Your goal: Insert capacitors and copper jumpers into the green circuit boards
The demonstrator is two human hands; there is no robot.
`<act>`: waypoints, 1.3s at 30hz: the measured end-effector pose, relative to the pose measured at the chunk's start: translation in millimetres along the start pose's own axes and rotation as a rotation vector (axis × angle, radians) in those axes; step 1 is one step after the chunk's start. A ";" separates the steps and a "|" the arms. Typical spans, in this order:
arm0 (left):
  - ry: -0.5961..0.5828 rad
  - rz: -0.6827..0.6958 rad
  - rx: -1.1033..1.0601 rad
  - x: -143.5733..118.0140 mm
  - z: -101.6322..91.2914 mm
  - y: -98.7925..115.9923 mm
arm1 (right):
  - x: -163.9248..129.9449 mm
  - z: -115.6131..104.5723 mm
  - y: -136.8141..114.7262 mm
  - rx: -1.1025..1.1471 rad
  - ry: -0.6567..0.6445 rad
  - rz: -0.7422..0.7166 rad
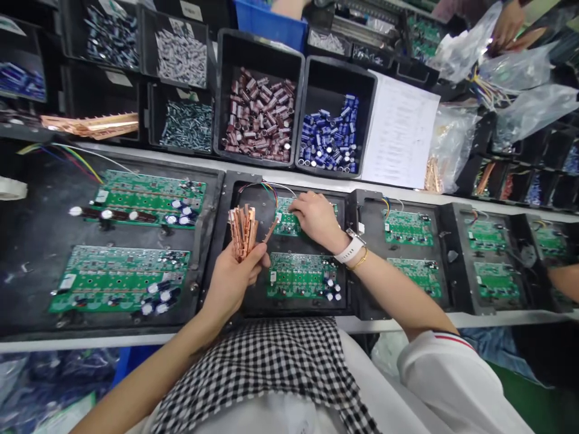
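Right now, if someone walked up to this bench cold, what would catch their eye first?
Probably the fan of copper strips gripped upright in the left hand at centre, while the right hand presses on a green circuit board in the black tray. Behind them, two black bins stand side by side, one with maroon capacitors, one with blue capacitors.

Right hand (pixel 316 218) fingertips and the part under them are hidden on the upper board (pixel 286 224); board markings too small to be read.
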State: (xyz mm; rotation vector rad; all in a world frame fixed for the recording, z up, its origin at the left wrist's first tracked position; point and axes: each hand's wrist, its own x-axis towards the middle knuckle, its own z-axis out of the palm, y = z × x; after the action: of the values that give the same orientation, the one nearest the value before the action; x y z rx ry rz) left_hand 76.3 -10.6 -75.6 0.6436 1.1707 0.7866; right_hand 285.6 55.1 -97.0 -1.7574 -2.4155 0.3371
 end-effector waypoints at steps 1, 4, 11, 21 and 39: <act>0.004 0.004 -0.001 0.1 0.0 -0.8 | -0.5 -1.9 0.1 0.003 -0.004 0.000; -0.016 0.004 -0.048 -5.6 0.3 -1.1 | -5.1 -12.8 -2.9 0.023 -0.035 -0.019; -0.092 0.094 -0.134 -20.5 9.9 -3.3 | -31.9 -26.6 -43.0 0.810 -0.004 0.011; 0.047 0.055 -0.046 -22.1 -2.4 4.5 | -33.5 -40.2 -35.4 0.810 0.154 0.120; 0.033 0.020 0.076 -18.6 -1.5 -3.3 | -35.5 0.3 -7.5 0.038 -0.002 0.016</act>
State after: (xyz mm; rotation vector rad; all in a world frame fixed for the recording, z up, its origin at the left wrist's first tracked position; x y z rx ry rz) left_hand 72.0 -27.6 -68.4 0.7081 1.2301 0.7749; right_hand 289.7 19.1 -94.6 -1.7628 -2.3816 0.3842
